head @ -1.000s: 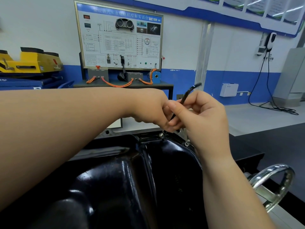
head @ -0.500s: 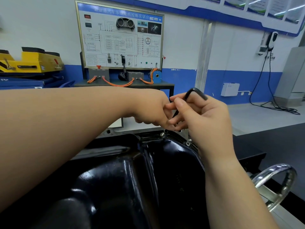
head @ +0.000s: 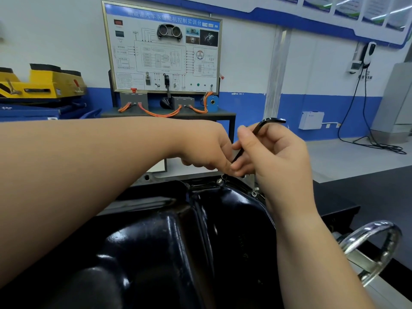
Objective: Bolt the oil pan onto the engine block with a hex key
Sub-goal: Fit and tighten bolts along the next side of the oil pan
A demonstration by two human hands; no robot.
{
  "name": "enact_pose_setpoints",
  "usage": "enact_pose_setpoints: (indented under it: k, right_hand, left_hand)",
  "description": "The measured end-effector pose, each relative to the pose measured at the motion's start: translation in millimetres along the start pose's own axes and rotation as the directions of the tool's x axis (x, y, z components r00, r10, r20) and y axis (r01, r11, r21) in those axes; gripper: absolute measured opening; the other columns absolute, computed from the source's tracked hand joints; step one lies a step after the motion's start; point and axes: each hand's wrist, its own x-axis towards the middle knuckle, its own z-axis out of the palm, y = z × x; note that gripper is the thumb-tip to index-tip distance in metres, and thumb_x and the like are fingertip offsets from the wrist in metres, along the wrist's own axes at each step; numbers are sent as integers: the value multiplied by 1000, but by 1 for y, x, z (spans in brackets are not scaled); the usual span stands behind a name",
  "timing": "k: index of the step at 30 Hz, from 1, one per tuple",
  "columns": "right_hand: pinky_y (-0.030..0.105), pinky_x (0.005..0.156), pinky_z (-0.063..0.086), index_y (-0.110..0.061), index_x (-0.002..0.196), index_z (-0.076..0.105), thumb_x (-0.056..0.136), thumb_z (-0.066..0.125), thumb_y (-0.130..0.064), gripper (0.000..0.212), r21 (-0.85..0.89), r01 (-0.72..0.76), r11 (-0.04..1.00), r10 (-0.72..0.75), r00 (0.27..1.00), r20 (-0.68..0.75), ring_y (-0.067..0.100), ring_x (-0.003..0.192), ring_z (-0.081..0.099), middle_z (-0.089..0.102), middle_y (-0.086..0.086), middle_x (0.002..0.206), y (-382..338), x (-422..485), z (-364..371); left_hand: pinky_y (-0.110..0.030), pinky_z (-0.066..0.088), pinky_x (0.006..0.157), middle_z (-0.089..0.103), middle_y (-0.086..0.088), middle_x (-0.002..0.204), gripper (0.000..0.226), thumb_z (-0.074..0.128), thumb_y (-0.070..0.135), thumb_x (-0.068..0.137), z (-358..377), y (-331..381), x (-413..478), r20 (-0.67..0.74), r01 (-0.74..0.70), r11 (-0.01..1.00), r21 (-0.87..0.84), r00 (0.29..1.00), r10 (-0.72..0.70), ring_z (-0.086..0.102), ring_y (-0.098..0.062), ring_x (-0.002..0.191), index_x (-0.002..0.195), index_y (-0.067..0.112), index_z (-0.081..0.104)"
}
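A glossy black oil pan [head: 169, 241] fills the lower middle of the view. A silver bolt [head: 220, 180] stands in its far rim, and a second bolt [head: 254, 193] sits to the right of it. The black hex key [head: 259, 128] slants down into the first bolt, its short arm pointing right at the top. My right hand [head: 274, 157] pinches the key's long shaft. My left hand [head: 207, 148] reaches across from the left, fingers curled down at the lower shaft; what they touch is hidden.
A chrome handwheel [head: 370, 248] sticks out at the lower right. Behind the pan stand a training display board [head: 162, 50] on a dark table, a yellow lift [head: 42, 83] at the left and cables on the floor at the far right.
The hex key has turned: its short arm pointed up and away a second ago and now points to the right. My right hand's fingers shifted along with it. The left hand stayed put.
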Motion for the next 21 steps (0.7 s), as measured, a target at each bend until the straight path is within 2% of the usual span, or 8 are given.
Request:
enact_pose_setpoints:
  k: [2,4,7,11,15,21]
  right_hand:
    - [25,46,50,-14,82,64,81,56,-21,11,17,-6,1000,5,1000,31,16,48,60,70,2,70,-2,-1,1]
    - [22,47,49,-17,86,67,87,53,-12,14,-7,12,1000,-11,998,59,14,51,61,72,1,76,-3,-2,0]
    - [21,47,50,-16,89,68,93,51,-1,23,-37,26,999,-24,998,54,11,53,62,73,0,78,-3,-1,-1]
    - [22,47,51,-17,85,70,90,58,-2,20,-28,23,999,-22,999,44,10,52,61,73,-1,75,-3,-1,0]
    - [20,47,49,-21,76,69,84,66,-5,18,-41,49,998,-47,998,36,10,52,62,72,1,71,-3,0,-1]
    - [27,46,48,-17,62,50,77,75,-12,29,-70,58,996,-59,998,-11,18,46,61,63,17,62,1,1,-2]
  left_hand:
    - [-25,24,46,32,6,43,30,62,24,83,-1,0,0,4,8,1000,10,1000,-8,25,-17,46,57,11,55]
    - [-24,24,45,31,6,43,42,61,21,85,-1,0,1,8,16,1000,13,1000,-17,25,-17,46,46,18,47]
    - [-25,24,47,30,9,40,40,62,24,86,-1,-1,2,7,25,999,20,1000,-25,25,-15,45,49,18,48]
    - [-25,25,48,30,11,37,48,63,29,86,-1,-2,2,-5,26,999,39,1000,-26,24,-13,42,42,19,47]
    - [-25,27,47,32,11,35,43,66,31,84,-2,-2,3,-7,28,998,53,1000,-27,26,-12,40,45,19,50]
    - [-27,28,50,34,10,37,41,66,33,82,-2,-2,3,-10,36,997,61,999,-35,28,-15,44,48,18,49]
